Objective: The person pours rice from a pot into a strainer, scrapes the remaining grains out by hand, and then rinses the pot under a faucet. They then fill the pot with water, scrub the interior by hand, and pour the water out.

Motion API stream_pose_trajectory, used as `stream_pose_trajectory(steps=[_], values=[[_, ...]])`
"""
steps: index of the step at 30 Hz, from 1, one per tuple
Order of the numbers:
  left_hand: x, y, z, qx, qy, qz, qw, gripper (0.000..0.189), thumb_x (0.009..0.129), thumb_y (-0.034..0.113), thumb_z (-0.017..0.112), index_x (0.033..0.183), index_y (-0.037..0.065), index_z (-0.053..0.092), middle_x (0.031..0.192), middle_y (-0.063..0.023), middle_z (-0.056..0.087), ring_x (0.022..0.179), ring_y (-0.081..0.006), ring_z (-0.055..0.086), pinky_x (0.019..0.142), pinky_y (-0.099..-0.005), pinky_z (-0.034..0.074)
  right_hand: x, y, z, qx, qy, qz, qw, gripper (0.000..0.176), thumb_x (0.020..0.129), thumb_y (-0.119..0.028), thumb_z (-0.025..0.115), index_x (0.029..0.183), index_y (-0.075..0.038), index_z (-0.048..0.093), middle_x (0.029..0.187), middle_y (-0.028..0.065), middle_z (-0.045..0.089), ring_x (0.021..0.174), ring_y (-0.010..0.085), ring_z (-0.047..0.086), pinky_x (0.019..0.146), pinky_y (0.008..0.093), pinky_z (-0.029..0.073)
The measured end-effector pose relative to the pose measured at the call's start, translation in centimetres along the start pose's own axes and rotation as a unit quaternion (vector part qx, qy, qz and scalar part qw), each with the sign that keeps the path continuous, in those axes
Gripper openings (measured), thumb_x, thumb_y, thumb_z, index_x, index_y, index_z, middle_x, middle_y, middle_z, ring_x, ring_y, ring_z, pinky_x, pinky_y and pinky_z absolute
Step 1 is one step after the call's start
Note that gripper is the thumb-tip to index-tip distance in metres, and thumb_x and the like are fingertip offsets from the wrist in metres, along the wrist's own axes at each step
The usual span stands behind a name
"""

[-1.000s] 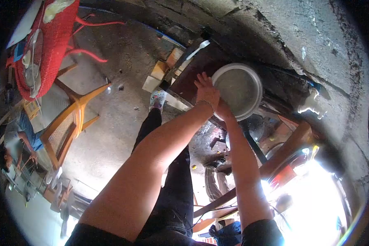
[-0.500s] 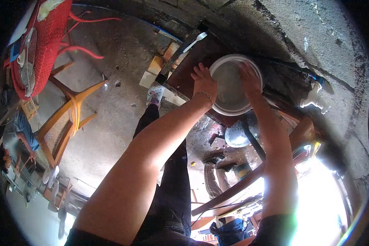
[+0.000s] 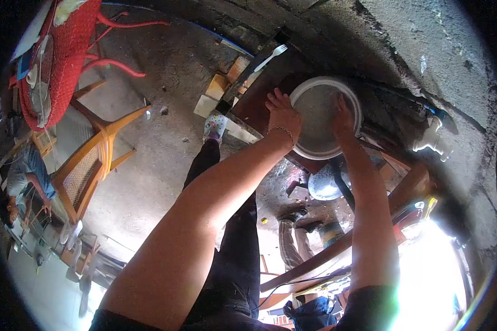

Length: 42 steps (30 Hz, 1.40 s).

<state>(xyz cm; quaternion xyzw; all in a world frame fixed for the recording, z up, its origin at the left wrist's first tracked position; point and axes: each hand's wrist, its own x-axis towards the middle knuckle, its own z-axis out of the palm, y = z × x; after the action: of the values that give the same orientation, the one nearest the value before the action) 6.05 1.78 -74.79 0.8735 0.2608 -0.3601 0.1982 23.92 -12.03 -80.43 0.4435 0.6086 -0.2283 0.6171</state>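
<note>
A round tub with a white rim and greyish contents stands on a dark brown surface. My left hand is at the tub's left side, fingers stretched and slightly apart, palm close against the rim. Just inside the right edge, my right hand reaches over the tub with its fingers extended and closer together. A white plastic fork lies beyond my left hand, along the far edge of the brown surface.
A rough grey wall rises on the right, with a white tap. To the left stand a wooden chair and a red woven chair. A metal bowl sits below the tub. A person is far left.
The whole view has shifted slightly, placing the tub a little further right and lower. My right hand's fingers, spread before, are now closer together and nearer the right rim. My left hand stays beside the tub.
</note>
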Motion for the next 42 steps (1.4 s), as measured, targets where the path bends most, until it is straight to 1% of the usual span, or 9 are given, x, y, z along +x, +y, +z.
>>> stream_pose_trajectory(steps=[4,9,15,17,22,25,29,34,42], values=[[0.0,0.1,0.2,0.012,-0.003,-0.002,1.0,0.063,0.109,0.028,0.035,0.155,-0.014,0.026,0.162,-0.0402,0.016,0.147,-0.0548,0.029,0.117,-0.0566,0.035,2.4,-1.1,2.4,0.02,0.043,0.016,0.999,0.057,0.105,-0.023,0.05,0.159,-0.012,0.037,0.166,0.0071,0.032,0.154,0.0293,0.025,0.128,0.0473,0.008],[0.2,0.1,0.0,0.006,0.0,-0.003,1.0,0.063,0.109,0.028,0.038,0.155,-0.014,0.028,0.161,-0.0415,0.018,0.146,-0.0561,0.029,0.116,-0.0565,0.036,8.9,-5.0,8.7,0.195,0.2,0.204,0.938,0.055,0.104,-0.027,0.048,0.157,-0.012,0.042,0.167,0.0082,0.029,0.156,0.0301,0.02,0.127,0.0402,0.02],[0.2,0.5,0.0,0.048,0.0,-0.008,0.999,0.066,0.109,0.034,0.037,0.155,-0.013,0.028,0.16,-0.0401,0.021,0.145,-0.0558,0.032,0.116,-0.0553,0.037,6.5,-3.5,6.0,0.525,0.263,0.064,0.807,0.055,0.104,-0.012,0.047,0.158,-0.019,0.039,0.165,0.0069,0.034,0.151,0.0257,0.034,0.124,0.0397,0.031],[0.3,0.5,0.8,0.024,0.03,-0.024,0.999,0.066,0.109,0.034,0.035,0.155,-0.013,0.028,0.161,-0.0395,0.022,0.145,-0.0553,0.033,0.116,-0.055,0.037,7.4,-3.4,5.2,0.486,0.311,0.034,0.816,0.056,0.104,-0.01,0.048,0.158,-0.024,0.039,0.165,0.0051,0.035,0.15,0.0249,0.036,0.124,0.0404,0.033],[0.2,0.4,0.2,0.022,0.006,-0.016,1.0,0.064,0.11,0.032,0.033,0.155,-0.013,0.028,0.161,-0.0396,0.021,0.146,-0.0543,0.032,0.117,-0.0548,0.037,2.0,-0.7,-4.2,0.342,0.119,0.014,0.932,0.061,0.101,-0.008,0.052,0.157,-0.031,0.04,0.165,-0.0015,0.036,0.151,0.0258,0.034,0.126,0.0445,0.03],[0.3,0.2,0.2,0.003,0.014,-0.01,1.0,0.063,0.109,0.029,0.036,0.154,-0.014,0.028,0.16,-0.041,0.021,0.146,-0.0537,0.033,0.117,-0.0551,0.037,6.0,-4.2,1.5,0.364,0.354,0.098,0.856,0.058,0.091,-0.012,0.064,0.147,-0.015,0.054,0.15,0.0128,0.053,0.138,0.0318,0.05,0.119,0.0439,0.037],[0.3,0.0,0.0,0.012,0.003,-0.007,1.0,0.062,0.108,0.025,0.04,0.154,-0.015,0.028,0.159,-0.0421,0.022,0.146,-0.0531,0.034,0.115,-0.0566,0.039,2.6,-1.9,-1.9,0.449,0.164,0.154,0.865,0.056,0.096,-0.018,0.059,0.151,-0.015,0.048,0.154,0.0123,0.048,0.141,0.0312,0.046,0.122,0.0446,0.033],[0.6,-0.1,1.6,-0.004,0.036,0.006,0.999,0.063,0.106,0.025,0.042,0.153,-0.014,0.029,0.16,-0.0406,0.022,0.145,-0.0541,0.035,0.114,-0.0582,0.039,3.5,-3.0,-0.2,0.4,0.173,0.168,0.884,0.059,0.099,-0.02,0.057,0.156,-0.012,0.041,0.159,0.0138,0.042,0.146,0.0323,0.04,0.126,0.0455,0.027],[-0.6,-1.2,0.4,-0.03,0.029,0.027,0.999,0.063,0.106,0.024,0.042,0.153,-0.015,0.028,0.16,-0.0397,0.023,0.145,-0.0512,0.036,0.113,-0.056,0.041,0.7,-7.4,0.5,0.334,-0.035,0.134,0.933,0.064,0.1,-0.038,0.054,0.156,-0.011,0.042,0.159,0.0148,0.044,0.148,0.0318,0.039,0.124,0.0479,0.026]])
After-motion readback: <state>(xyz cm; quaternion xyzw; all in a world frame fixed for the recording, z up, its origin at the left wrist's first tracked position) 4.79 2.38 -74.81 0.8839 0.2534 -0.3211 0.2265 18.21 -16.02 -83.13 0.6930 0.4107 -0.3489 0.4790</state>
